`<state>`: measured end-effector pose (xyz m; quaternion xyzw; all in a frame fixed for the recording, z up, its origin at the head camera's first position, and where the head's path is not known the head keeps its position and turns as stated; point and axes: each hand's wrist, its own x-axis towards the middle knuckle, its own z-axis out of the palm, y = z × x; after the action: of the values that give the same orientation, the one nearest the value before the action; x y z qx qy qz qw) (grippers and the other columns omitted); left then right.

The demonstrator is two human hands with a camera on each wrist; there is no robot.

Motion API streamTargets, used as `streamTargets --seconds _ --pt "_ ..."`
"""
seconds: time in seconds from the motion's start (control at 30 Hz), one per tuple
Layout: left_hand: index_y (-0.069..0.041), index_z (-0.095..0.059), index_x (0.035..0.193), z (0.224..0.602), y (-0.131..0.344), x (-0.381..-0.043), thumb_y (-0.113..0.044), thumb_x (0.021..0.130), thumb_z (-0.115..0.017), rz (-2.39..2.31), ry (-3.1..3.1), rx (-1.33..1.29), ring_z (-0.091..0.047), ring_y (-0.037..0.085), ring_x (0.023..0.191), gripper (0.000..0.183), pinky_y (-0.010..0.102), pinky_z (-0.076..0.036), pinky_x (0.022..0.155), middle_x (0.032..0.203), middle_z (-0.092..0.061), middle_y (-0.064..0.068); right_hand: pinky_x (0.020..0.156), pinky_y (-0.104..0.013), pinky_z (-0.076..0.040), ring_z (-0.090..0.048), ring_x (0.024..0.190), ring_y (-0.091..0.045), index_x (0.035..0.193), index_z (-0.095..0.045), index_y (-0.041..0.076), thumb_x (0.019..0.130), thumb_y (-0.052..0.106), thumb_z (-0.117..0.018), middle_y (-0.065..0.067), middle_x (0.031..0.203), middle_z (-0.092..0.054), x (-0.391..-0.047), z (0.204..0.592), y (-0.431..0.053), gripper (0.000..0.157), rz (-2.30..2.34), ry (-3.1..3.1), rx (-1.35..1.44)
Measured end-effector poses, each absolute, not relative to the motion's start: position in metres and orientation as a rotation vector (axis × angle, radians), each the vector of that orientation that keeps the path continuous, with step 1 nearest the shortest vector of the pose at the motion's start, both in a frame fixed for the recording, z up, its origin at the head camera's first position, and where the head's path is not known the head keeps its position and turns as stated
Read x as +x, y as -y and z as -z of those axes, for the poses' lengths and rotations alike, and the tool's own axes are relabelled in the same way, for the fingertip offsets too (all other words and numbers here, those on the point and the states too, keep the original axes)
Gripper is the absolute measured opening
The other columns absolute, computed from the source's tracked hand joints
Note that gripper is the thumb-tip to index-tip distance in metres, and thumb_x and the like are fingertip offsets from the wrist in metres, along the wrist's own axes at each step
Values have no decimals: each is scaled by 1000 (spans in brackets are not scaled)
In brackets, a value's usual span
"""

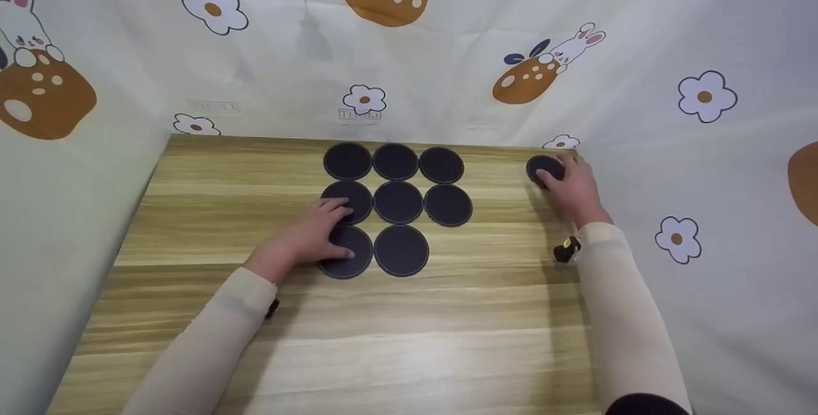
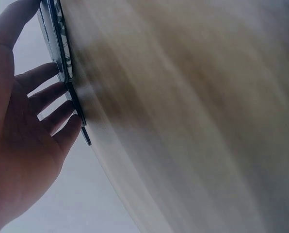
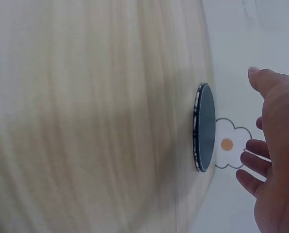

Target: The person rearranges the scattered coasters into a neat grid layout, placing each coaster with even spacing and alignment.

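Observation:
Several round black coasters lie flat on the wooden table in a close group, in rows one behind another. My left hand (image 1: pixel 310 233) spreads over the left side of the group. Its thumb is on the front-left coaster (image 1: pixel 351 266), and the other fingers reach over the middle-left coaster (image 1: pixel 360 192). In the left wrist view the fingertips meet the coaster edges. At the back right, my right hand (image 1: pixel 577 190) hovers over a separate coaster (image 1: pixel 538 164). The right wrist view shows a gap between its relaxed fingers and that coaster (image 3: pixel 206 128), which looks thicker than a single one.
White printed cloth (image 1: pixel 441 76) with rabbits and flowers rises behind the wooden table (image 1: pixel 383 338) and along both sides. The right forearm runs close beside the cloth on the right. A dark rounded object (image 1: pixel 647 404) shows at the lower right edge.

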<state>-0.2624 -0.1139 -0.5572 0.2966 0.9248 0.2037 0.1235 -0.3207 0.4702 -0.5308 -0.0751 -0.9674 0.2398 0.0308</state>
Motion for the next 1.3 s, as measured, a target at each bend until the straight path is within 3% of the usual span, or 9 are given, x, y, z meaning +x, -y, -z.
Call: streamTargets --seconds 0.2,0.37,0.63,0.9,1.3 --pt "-1 -50 164 558 114 -261 -51 92 -88 -598 -2691 861 -28 46 163 95 61 -29 131 176 -35 21 128 -72 -25 -21 160 -59 175 -27 5 108 60 -63 -37 176 -17 -327 527 -471 94 -729 3059 -293" --pt "0 -50 163 558 115 -260 -49 92 -88 -617 -2694 874 -29 46 163 94 61 -31 130 176 -35 22 126 -73 -28 -21 159 -60 174 -24 1 107 58 -66 -39 174 -17 -330 529 -472 97 -738 3058 -271" --pt "-1 -50 164 558 115 -260 -49 92 -89 -619 -2688 860 -27 45 164 95 60 -31 130 177 -34 21 127 -72 -26 -21 161 -58 175 -17 0 104 67 -64 -39 176 -13 -334 551 -474 108 -720 3092 -410" --pt "-2 -50 164 557 115 -259 -50 92 -89 -615 -2692 867 -27 44 164 95 59 -31 130 177 -34 20 128 -70 -26 -24 158 -61 167 -29 -14 103 61 -68 -43 171 -21 -336 573 -475 106 -721 3031 -389" --pt "-1 -50 164 557 114 -261 -49 92 -89 -631 -2682 873 -26 45 164 94 59 -32 130 177 -33 20 130 -65 -24 -26 156 -60 162 -40 -15 99 56 -74 -42 164 -37 -348 580 -477 100 -729 2972 -441"
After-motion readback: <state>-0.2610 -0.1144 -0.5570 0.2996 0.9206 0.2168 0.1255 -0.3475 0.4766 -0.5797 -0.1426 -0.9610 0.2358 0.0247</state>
